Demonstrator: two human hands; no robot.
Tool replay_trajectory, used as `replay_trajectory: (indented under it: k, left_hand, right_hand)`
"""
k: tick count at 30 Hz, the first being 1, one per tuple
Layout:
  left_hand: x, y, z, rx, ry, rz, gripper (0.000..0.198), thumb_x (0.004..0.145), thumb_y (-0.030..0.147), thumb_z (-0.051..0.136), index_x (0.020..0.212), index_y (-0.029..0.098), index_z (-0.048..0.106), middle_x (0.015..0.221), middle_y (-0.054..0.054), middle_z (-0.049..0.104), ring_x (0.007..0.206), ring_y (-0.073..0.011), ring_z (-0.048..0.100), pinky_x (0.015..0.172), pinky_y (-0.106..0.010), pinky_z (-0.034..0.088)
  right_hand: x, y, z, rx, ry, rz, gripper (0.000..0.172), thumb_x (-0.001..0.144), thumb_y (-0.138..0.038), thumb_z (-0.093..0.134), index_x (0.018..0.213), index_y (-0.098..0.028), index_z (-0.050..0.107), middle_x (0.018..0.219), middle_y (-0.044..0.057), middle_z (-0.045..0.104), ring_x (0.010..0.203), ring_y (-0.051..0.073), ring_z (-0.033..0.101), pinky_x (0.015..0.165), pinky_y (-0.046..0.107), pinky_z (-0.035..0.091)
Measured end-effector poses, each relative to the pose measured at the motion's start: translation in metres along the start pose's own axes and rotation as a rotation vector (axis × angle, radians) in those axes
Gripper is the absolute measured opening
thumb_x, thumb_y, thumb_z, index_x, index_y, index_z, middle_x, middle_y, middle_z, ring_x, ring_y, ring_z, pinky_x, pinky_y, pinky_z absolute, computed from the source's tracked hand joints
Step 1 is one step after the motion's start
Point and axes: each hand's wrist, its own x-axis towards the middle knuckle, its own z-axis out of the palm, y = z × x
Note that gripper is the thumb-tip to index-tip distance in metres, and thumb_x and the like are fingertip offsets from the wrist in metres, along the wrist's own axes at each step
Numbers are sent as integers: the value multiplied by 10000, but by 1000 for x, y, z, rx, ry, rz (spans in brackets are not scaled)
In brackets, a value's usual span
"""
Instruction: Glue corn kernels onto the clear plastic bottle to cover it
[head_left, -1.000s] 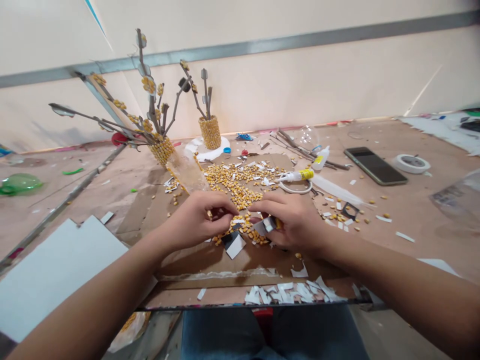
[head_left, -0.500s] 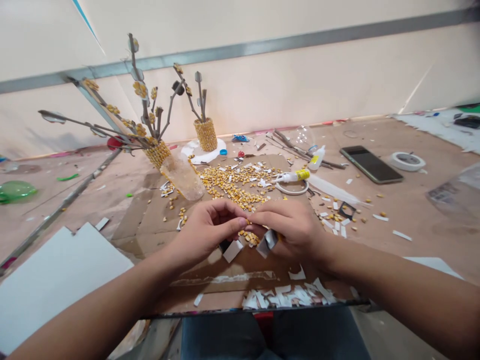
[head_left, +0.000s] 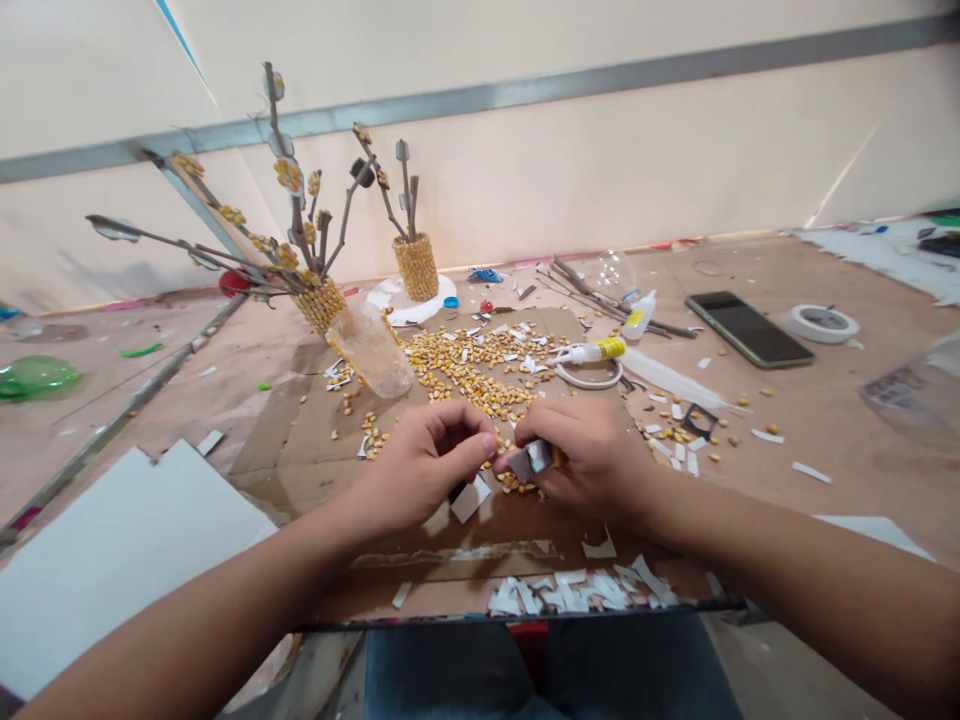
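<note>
My left hand (head_left: 429,462) is closed in a pinch over the cardboard (head_left: 281,440), thumb against fingers. What lies between its fingertips is too small to make out. My right hand (head_left: 589,450) wraps around a small silver-and-grey tool (head_left: 537,457) with a yellow part, most of it hidden by the palm. The two hands are slightly apart. Below the left fingers is a white piece (head_left: 471,498) with a black edge beside it. Loose corn kernels (head_left: 480,375) spread just beyond the hands.
A kernel-covered vase with branches (head_left: 319,305) leans at left; another kernel-covered vase (head_left: 416,268) stands behind it. Glue bottles (head_left: 592,351), a phone (head_left: 750,328) and a tape roll (head_left: 823,323) lie at right. Paper scraps (head_left: 577,592) line the near edge; a white sheet (head_left: 127,560) lies left.
My right hand has drawn slightly away from the left fingertips, and the silver-and-grey tool has turned and risen in it. My left hand stays pinched in nearly the same place.
</note>
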Motion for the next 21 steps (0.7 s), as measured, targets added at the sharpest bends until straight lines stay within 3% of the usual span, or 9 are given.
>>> replay_trajectory:
  k: [3, 5, 10, 21]
  left_hand:
    - [-1, -3, 1, -198, -34, -48, 297, 915, 417, 785, 835, 159, 663, 673, 24, 602, 599, -95, 500, 572, -209, 409]
    - [-2, -6, 3, -310, -46, -58, 318, 898, 429, 811, 837, 159, 654, 674, 27, 591, 603, -89, 488, 582, -204, 401]
    - [-4, -9, 9, -401, -50, -78, 335, 904, 456, 820, 864, 164, 659, 679, 23, 573, 601, -94, 476, 562, -205, 377]
    - [-5, -10, 13, -408, -60, -42, 316, 924, 440, 811, 860, 170, 660, 740, 15, 581, 670, -107, 507, 627, -223, 424]
  right_hand:
    - [2, -1, -3, -19, -52, 49, 536, 1048, -641, 547, 778, -182, 603, 639, 1, 591, 560, 136, 493, 568, 279, 288]
    - [3, -1, -4, -15, -107, 65, 643, 1064, -726, 405, 781, -181, 594, 649, 11, 590, 563, 140, 485, 569, 284, 278]
    - [2, -3, -4, 36, -192, 78, 633, 1091, -691, 372, 783, -180, 582, 692, 18, 601, 591, 136, 497, 578, 278, 270]
    - [2, -5, -4, 98, -175, 84, 643, 1081, -702, 391, 792, -174, 617, 711, 22, 606, 593, 132, 504, 578, 285, 275]
